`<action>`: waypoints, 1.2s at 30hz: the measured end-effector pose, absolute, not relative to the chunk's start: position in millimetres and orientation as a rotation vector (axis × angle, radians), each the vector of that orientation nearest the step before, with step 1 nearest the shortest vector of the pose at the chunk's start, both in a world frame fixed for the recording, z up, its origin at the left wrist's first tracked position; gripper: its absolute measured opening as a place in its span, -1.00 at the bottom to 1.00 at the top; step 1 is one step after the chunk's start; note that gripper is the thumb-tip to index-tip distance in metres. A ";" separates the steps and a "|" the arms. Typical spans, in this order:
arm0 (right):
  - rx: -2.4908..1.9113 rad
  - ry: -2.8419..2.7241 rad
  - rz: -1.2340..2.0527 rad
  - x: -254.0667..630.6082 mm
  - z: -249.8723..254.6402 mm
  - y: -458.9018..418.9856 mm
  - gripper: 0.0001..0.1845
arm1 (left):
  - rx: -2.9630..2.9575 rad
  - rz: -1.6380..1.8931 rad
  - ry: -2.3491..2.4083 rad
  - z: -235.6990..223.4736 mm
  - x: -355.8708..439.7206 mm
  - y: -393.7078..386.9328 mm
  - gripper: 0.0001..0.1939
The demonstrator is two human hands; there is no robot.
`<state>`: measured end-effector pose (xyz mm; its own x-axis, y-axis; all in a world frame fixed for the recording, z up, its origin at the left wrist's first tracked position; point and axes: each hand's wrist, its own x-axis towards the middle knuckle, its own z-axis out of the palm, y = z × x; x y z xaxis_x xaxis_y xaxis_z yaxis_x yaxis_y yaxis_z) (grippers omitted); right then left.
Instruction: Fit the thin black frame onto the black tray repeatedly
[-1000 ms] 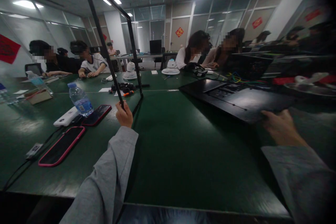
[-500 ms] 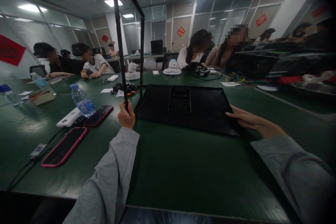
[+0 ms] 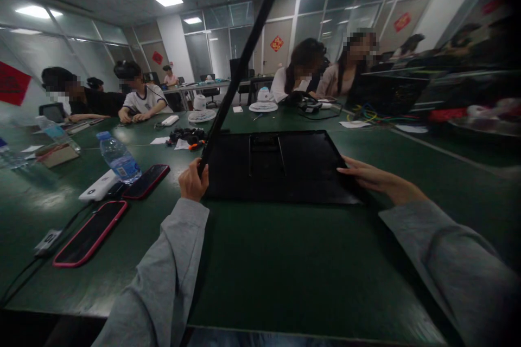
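Note:
A flat black panel [image 3: 228,168] lies on the green table in front of me, with a rectangular bracket-like outline [image 3: 266,156] near its middle. Along its left side rises a thin black frame [image 3: 244,59], leaning to the right and seen nearly edge-on; its top runs out of view. My left hand [image 3: 194,180] is closed around the frame's lower end, beside the panel's near left corner. At the panel's right edge, my right hand [image 3: 372,176] pinches it between thumb and fingers. Whether frame and panel are joined cannot be made out.
Left of my arm are two red-edged phones [image 3: 90,234], a white power bank [image 3: 99,184] with a cable and a water bottle [image 3: 118,157]. Beyond the panel stand small white fans [image 3: 262,106]. Other people sit across the green table [image 3: 309,271].
The upright frame has swung rightward over the panel, from an open rectangle to a slanted bar. My left hand keeps its hold. The view has shifted slightly.

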<state>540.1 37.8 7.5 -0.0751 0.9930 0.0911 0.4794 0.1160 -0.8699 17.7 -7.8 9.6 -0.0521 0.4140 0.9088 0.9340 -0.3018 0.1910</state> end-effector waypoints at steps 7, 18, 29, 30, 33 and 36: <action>-1.276 -1.037 0.983 547.3 23.2 46.4 -0.52 | -1.845 -1.254 -1.332 9.6 18.9 -10.1 -0.60; -1.062 -0.923 1.091 553.5 42.2 40.1 -0.33 | -2.143 -0.893 -1.199 11.4 24.5 -17.8 -0.68; -1.107 -1.351 0.984 548.0 53.6 20.6 0.01 | -2.432 -0.540 -1.165 12.5 36.6 -24.8 -0.64; -1.131 -1.331 0.995 548.6 53.1 22.7 0.02 | -2.454 -0.510 -1.149 12.5 36.7 -25.1 -0.64; -1.270 -1.273 0.952 547.0 46.7 31.2 -0.04 | -2.489 -0.437 -1.110 11.5 36.7 -25.4 -0.62; -1.459 -1.275 0.779 541.0 35.4 38.9 -0.13 | -2.479 -0.402 -1.098 9.4 36.8 -25.1 -0.58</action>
<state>541.0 38.9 35.4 0.2349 0.9617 0.1410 0.3130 0.0624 -0.9477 36.8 -25.1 9.4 0.6505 0.6387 0.4110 0.7531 -0.6124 -0.2404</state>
